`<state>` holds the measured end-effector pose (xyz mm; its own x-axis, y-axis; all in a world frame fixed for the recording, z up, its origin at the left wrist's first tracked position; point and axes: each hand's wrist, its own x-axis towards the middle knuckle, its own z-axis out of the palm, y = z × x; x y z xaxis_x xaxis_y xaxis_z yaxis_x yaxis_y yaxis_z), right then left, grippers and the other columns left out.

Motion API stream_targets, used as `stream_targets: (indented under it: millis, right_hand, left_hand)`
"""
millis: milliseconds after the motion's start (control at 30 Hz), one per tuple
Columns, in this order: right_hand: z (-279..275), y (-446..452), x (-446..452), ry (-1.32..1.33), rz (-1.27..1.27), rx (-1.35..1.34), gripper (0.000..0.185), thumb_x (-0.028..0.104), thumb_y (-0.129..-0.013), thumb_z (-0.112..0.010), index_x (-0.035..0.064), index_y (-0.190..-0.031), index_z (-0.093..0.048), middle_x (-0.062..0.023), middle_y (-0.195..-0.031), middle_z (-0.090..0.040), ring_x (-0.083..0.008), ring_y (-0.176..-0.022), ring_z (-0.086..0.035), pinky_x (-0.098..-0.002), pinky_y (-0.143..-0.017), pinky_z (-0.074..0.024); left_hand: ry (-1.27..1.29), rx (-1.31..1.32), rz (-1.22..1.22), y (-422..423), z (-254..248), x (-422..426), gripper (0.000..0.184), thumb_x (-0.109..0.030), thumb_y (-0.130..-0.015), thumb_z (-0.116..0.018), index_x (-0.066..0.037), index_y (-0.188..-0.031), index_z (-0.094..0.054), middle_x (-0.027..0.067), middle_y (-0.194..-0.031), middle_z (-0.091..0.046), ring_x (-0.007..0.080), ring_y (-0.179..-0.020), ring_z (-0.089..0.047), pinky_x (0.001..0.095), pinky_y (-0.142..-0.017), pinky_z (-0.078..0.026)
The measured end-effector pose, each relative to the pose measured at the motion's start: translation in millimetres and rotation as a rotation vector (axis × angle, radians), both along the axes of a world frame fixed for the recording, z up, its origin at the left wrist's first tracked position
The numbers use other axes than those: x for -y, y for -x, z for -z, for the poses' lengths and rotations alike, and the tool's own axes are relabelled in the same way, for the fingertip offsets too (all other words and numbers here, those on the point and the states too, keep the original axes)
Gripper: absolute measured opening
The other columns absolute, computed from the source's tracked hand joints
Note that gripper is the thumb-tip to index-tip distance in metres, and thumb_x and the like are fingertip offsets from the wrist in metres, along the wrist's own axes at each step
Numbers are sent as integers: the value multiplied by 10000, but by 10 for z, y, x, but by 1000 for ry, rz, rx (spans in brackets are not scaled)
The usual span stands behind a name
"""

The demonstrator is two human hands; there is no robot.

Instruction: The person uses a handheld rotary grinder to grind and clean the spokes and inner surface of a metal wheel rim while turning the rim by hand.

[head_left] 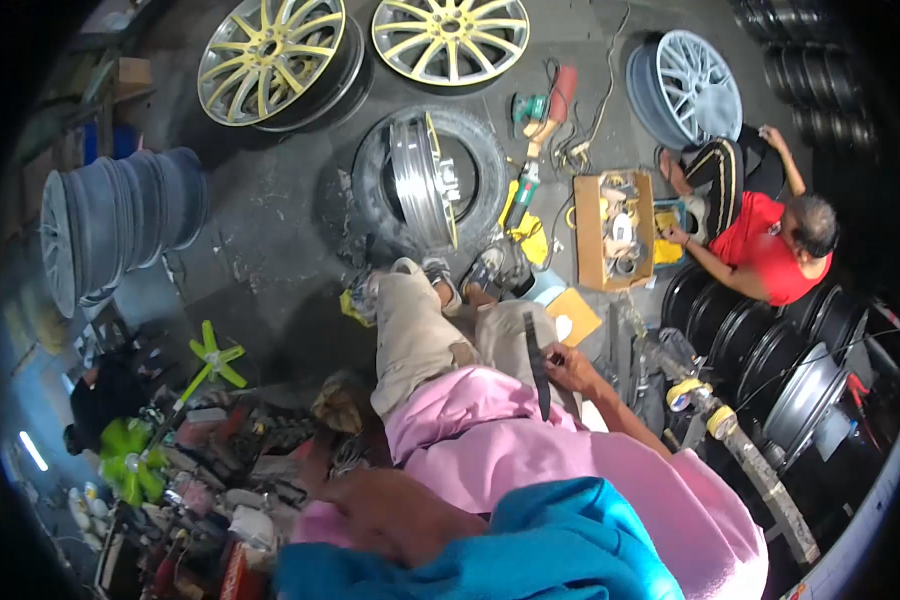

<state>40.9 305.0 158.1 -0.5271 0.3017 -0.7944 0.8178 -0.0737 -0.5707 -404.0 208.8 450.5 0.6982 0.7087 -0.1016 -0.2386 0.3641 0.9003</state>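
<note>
Head camera: a person's right hand [568, 370] pinches a dark strip [536, 362] over pink cloth [470, 400], right of centre; the left hand [322, 465], dim amid near-left clutter [255, 450], cannot be read as open or closed. A slack pinch could drop the strip; a foot's nudge might topple the wheel rim [415, 180] standing inside a tyre [370, 180]. Farther right, a cardboard box [588, 228] holds jumbled round pieces [622, 228].

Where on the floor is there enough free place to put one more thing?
The widest bare floor lies between the stacked wheels and the tyre. It is crowded around the power tool and cardboard box, and around the green fan blades.
</note>
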Motion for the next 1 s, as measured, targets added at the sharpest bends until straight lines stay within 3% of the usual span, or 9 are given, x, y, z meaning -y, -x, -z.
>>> stream_targets:
  millis: [133,200,300,433,533,767,800,900,1000]
  right_hand:
    - [-146,-225,-29,114,327,153,294,224,-911,-723,59,-1151,-685,-88,-892,-713,-144,-804,-657,-303,-761,-537]
    - [-628,260,-161,113,385,210,358,348,-941,-699,26,-1098,-712,-71,-843,-701,-108,-781,-628,-271,-734,-517]
    - [-1007,901,-149,85,-19,517,617,589,-964,-593,-8,-938,-745,-118,-764,-676,-188,-809,-650,-346,-770,-516]
    - [-845,1269,-87,77,-402,464,564,545,-943,-653,-17,-949,-705,-118,-764,-654,-195,-770,-608,-377,-748,-502]
    - [-716,1570,-164,39,-261,336,328,319,-966,-693,-6,-922,-689,-77,-779,-686,-150,-707,-609,-330,-678,-502]
    - [-501,1884,-969,204,621,174,439,419,-1072,-510,13,-1008,-663,-20,-721,-573,-147,-573,-544,-309,-580,-471]
    - [-551,1865,-1090,286,567,212,475,448,-1079,-472,13,-1025,-657,-21,-731,-559,-133,-535,-523,-304,-531,-452]
    - [-527,1683,-1122,72,-169,367,511,438,-1087,-404,23,-1005,-691,-24,-748,-564,-115,-433,-464,-299,-430,-384]
    - [-401,1078,-1176,143,-462,410,398,345,-1052,-496,4,-1035,-700,-40,-729,-609,-152,-497,-572,-333,-483,-477]
  left_hand:
    - [-20,40,3,90,195,150,431,-178,-801,-696,-1,-1174,-572,165,-1110,-597,359,-991,-540,442,-855,-426]
    - [-27,77,-12,142,310,237,458,-198,-801,-699,-2,-1192,-562,163,-1139,-583,358,-1024,-519,438,-878,-413]
    - [-14,178,-59,188,505,350,498,-227,-802,-702,-3,-1219,-548,161,-1182,-563,358,-1073,-487,432,-913,-394]
    - [-26,246,-140,286,639,629,552,-267,-802,-706,-5,-1255,-530,157,-1240,-536,357,-1139,-445,425,-960,-368]
    - [-27,270,-205,358,723,850,593,-296,-803,-709,-6,-1283,-516,155,-1284,-515,357,-1188,-414,419,-995,-349]
    - [-63,301,-247,180,753,981,690,-366,-804,-716,-9,-1346,-483,149,-1385,-467,355,-1303,-341,405,-1077,-304]
    - [-60,291,-253,134,720,997,704,-375,-804,-717,-9,-1356,-479,149,-1400,-460,355,-1320,-330,404,-1089,-298]
    - [-44,224,-259,6,545,994,746,-405,-805,-721,-10,-1383,-465,146,-1443,-440,355,-1369,-299,398,-1124,-278]
    - [-32,134,-219,-173,318,895,787,-435,-805,-724,-11,-1410,-451,144,-1487,-419,354,-1418,-267,392,-1159,-259]
